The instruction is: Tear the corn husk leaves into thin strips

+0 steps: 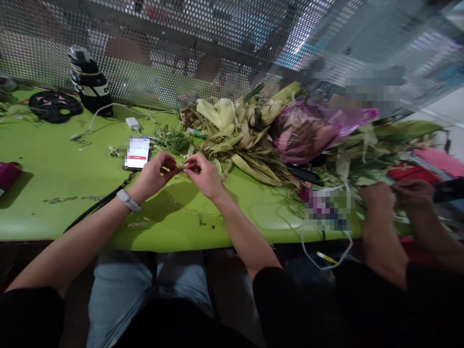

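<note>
My left hand (158, 173) and my right hand (204, 175) meet above the green table, thumbs and fingertips pinched together. Between them is a small pale plant piece (180, 166), mostly hidden by the fingers, so its exact kind does not show. Just behind my hands lies a pile of thin green plant strands (172, 139). A phone (137, 152) with a lit screen lies beside my left hand, with a black strap (105, 199) running from it. To the right of my right hand spreads a heap of dry corn husks (250, 169).
A perforated metal panel (152, 63) rises behind the table. At the back left stand a black bottle (90, 82) and a black openwork pad (54, 106); a white charger (133, 123) lies nearer. A pink plastic bag (304, 130) rests among husks. Another person's hands (395, 195) work at right.
</note>
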A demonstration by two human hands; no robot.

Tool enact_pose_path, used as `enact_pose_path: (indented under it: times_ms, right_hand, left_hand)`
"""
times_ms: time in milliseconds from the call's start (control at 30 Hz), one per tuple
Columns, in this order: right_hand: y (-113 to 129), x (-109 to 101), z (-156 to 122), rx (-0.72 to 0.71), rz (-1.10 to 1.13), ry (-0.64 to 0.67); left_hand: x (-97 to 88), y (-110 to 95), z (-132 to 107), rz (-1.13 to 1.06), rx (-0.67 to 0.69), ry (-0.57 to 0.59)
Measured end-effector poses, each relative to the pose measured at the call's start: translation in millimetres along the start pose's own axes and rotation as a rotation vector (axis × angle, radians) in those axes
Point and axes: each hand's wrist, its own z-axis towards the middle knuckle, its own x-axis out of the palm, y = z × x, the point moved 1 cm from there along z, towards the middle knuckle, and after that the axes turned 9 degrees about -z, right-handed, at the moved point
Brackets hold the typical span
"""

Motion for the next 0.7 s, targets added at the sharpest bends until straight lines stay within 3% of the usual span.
enact_pose_path:
  times_ms: [200,300,467,700]
  right_hand:
    - [7,1,-3,-0.019,0.061,-0.021]
    - [6,3,-3,0.045,0.135,-0.028]
    - [-5,9,2,0.175,0.233,0.035]
    - [-12,10,6,0.214,0.386,0.139]
  left_hand:
    - [-0.9,-6,0,0.136,0.077,0.058]
    - [-1.5,-5,0,0.21,0.088,0.096]
    - [-2.1,-5,-1,0.28,0.089,0.133]
    - [-2.1,-8,1,0.29,0.103,0.157]
